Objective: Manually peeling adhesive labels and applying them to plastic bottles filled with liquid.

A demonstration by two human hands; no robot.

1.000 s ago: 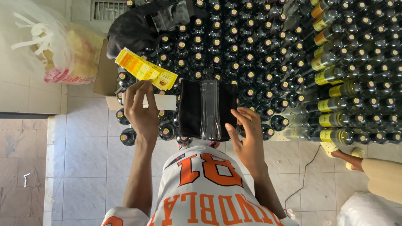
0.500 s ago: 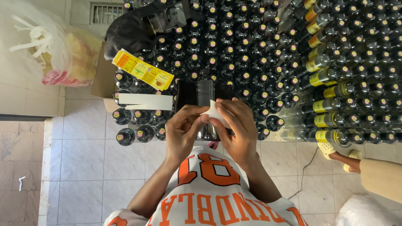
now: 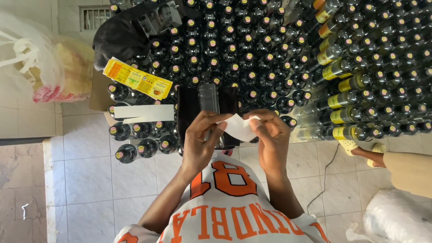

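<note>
Head view: the left hand (image 3: 200, 146) and right hand (image 3: 270, 139) together pinch a white label strip (image 3: 237, 127) at chest height, directly in front of a dark bottle (image 3: 209, 101) lying on a black cloth (image 3: 186, 110). Yellow labels (image 3: 137, 78) and white backing strips (image 3: 144, 113) rest on the surrounding bottles (image 3: 252, 49).

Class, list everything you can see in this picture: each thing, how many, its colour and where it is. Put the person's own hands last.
Capped bottles: many, dark, packed across the top.
Labelled bottles: several, yellow labels, right side.
Label stack: one, yellow, on bottles at left.
White strips: two or so, below the stack.
Plastic bag: one, clear, top left.
Floor tiles: pale.
Another person's foot: right edge.
White paper piece: one, between both hands.
Left hand: pinching the paper.
Right hand: pinching the paper.
</note>
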